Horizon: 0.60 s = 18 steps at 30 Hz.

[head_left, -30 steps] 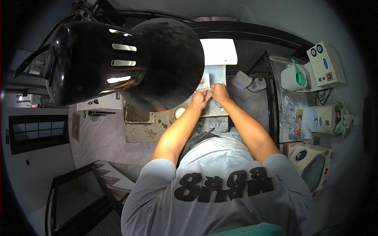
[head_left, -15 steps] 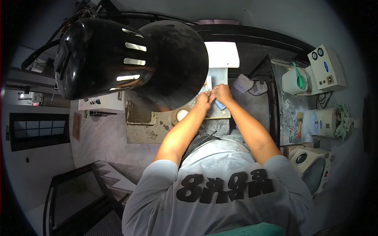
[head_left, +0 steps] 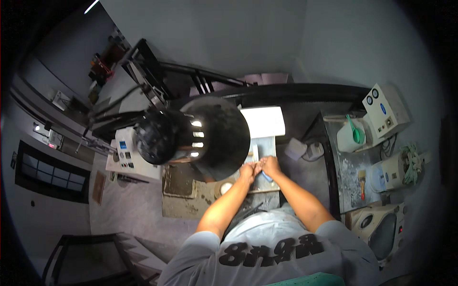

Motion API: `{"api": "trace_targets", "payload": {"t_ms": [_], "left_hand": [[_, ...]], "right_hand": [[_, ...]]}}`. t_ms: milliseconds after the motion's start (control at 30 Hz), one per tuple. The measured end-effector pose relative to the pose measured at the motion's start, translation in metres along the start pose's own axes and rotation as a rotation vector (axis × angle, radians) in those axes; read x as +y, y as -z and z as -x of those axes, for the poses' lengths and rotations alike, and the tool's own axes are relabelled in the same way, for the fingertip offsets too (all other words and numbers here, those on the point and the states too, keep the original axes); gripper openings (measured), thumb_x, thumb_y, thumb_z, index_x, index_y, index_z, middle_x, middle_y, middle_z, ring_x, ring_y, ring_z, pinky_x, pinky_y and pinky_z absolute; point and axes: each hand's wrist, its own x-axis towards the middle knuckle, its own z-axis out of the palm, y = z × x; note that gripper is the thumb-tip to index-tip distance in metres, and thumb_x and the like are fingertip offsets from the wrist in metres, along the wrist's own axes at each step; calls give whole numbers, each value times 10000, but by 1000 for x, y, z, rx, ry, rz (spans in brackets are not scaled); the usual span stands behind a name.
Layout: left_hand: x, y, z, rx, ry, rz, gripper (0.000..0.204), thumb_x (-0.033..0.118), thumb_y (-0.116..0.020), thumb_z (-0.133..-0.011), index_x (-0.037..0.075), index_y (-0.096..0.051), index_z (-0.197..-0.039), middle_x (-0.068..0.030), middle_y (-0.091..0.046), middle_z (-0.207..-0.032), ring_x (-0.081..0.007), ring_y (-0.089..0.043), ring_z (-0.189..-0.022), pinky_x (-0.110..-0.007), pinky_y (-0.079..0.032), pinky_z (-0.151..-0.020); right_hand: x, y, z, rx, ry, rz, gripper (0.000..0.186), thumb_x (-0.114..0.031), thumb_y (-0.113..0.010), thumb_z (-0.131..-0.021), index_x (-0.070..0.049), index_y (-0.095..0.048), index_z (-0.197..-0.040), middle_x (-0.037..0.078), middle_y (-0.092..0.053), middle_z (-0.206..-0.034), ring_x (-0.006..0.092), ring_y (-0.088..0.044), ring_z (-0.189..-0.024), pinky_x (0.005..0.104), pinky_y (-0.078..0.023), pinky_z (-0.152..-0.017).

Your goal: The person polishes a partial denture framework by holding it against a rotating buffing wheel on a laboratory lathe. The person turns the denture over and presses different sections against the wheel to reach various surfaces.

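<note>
Under the lamp's light my left hand [head_left: 248, 170] and my right hand [head_left: 271, 167] meet with their fingertips together. Both are closed around something too small to make out. Just below the right hand, a blue thing [head_left: 266, 177] partly shows; its kind is hidden. The hands are over a pale tray-like work surface [head_left: 268, 147], where a narrow whitish block [head_left: 255, 152] stands beyond the fingers. Close to my left forearm sits a round container [head_left: 225, 188] with white contents.
A large black lamp [head_left: 210, 138] hangs left of my hands. A white sheet [head_left: 265, 121] lies beyond them. To the right, a side bench [head_left: 346, 167] holds a white tub [head_left: 347, 139] with a green scoop [head_left: 355, 132], a brush [head_left: 362, 185] and a gauge box [head_left: 385, 110].
My view has tilted upward, so the hands, bench and lamp appear lower and more wall shows. The hands stay together at the same spot over the work surface.
</note>
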Motion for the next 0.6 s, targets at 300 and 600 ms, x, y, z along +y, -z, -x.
{"api": "trace_targets", "payload": {"t_ms": [300, 600], "left_hand": [[7, -20, 8, 94, -21, 38, 144, 19, -393, -936, -40, -522, -958, -146, -628, -826, -225, -629, -633, -311, -581, -583], [3, -19, 12, 114, -27, 64, 135, 1, -389, -931, -51, -509, -966, -162, -626, -848, -233, -631, -652, -328, -582, -609]], "right_hand": [[-3, 9, -3, -4, -15, 47, 110, -155, -662, -767, -53, -692, -795, 183, -656, -758, 339, -646, -729, 424, -509, -684], [-20, 14, 9, 13, -41, 67, 112, -87, -675, -749, -15, -689, -833, 164, -677, -800, 286, -665, -775, 358, -514, -718]]}}
